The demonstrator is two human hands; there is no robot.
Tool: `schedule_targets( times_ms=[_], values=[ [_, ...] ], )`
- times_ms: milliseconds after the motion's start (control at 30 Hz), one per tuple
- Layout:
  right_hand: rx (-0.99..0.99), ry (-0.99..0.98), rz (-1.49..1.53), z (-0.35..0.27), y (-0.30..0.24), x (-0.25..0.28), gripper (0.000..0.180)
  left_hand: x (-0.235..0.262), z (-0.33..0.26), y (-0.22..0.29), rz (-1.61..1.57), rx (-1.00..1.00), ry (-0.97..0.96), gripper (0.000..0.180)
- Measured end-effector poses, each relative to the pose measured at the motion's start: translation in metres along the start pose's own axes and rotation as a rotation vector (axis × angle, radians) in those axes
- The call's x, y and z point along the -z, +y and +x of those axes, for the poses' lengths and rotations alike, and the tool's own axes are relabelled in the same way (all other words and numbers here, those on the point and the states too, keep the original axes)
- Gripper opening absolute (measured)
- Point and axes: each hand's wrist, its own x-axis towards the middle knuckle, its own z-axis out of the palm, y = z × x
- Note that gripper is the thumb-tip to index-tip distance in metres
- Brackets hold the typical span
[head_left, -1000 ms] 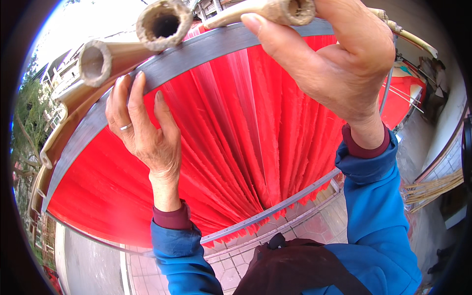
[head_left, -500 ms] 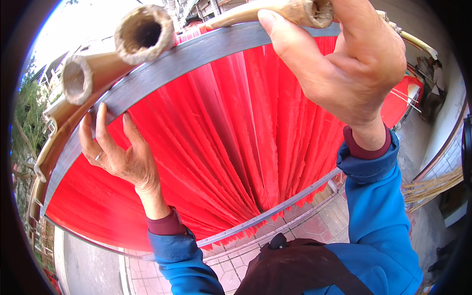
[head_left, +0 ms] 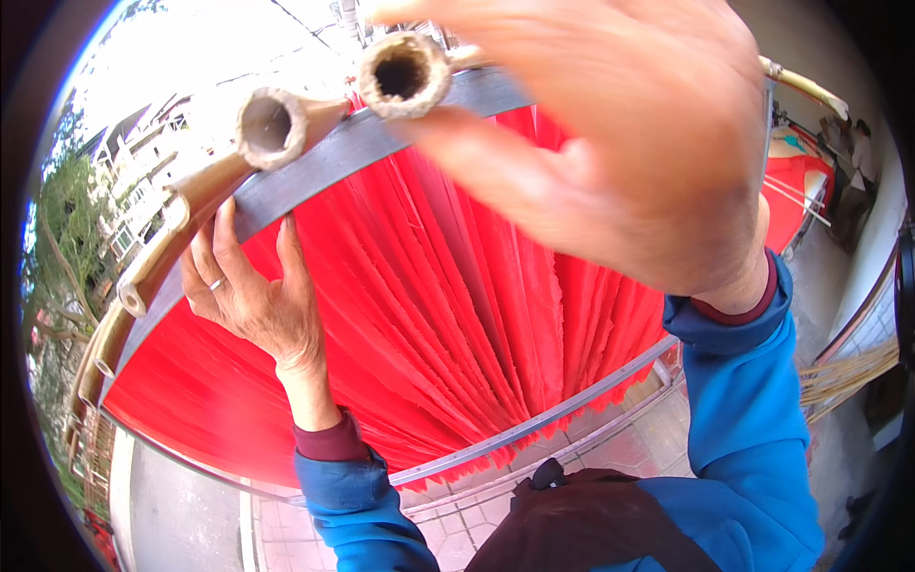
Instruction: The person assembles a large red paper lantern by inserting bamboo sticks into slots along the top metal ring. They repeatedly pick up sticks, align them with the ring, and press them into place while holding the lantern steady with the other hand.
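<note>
Left hand, fingers spread, pressed flat on grey hoop w/ red pleats below, steadying it; right hand gripped bamboo pole above, bracing frame.

bright daylight, blown-out sky, blurred near hand.

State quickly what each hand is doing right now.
Left hand: open, fingers on the grey hoop.
Right hand: blurred, at the bamboo tube; grip cannot be told.

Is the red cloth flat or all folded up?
Folded: the red cloth hangs in many narrow pleats between the grey bars.
</note>
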Motion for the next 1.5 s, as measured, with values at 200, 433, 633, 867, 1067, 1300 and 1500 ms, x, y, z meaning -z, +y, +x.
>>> schedule_targets(
  times_ms=[200,433,633,867,1067,1300,1500],
  values=[
    [0.009,-0.002,0.0,0.01,-0.003,-0.009,0.015,0.007,0.006,-0.011,0.024,-0.083,-0.042,0.062],
    [0.002,0.009,0.024,0.007,-0.005,-0.019,0.015,0.008,0.007,-0.014,0.044,-0.084,-0.061,0.054],
    [-0.006,0.009,0.038,0.001,0.0,-0.015,0.015,0.009,0.009,-0.012,0.047,-0.079,-0.051,0.051],
    [-0.011,0.001,0.057,0.001,0.002,-0.015,0.016,0.008,0.004,-0.013,0.032,-0.096,-0.054,0.053],
    [-0.018,-0.022,0.085,0.008,-0.004,-0.014,0.016,0.01,-0.024,-0.018,-0.132,-0.199,-0.137,0.062],
    [-0.018,-0.018,0.112,0.012,-0.011,-0.018,0.016,0.017,-0.024,-0.019,-0.162,-0.167,-0.211,0.05],
    [-0.002,-0.013,0.122,0.014,-0.013,-0.018,0.016,0.024,-0.01,-0.003,-0.121,-0.145,-0.175,0.052]
  ],
)
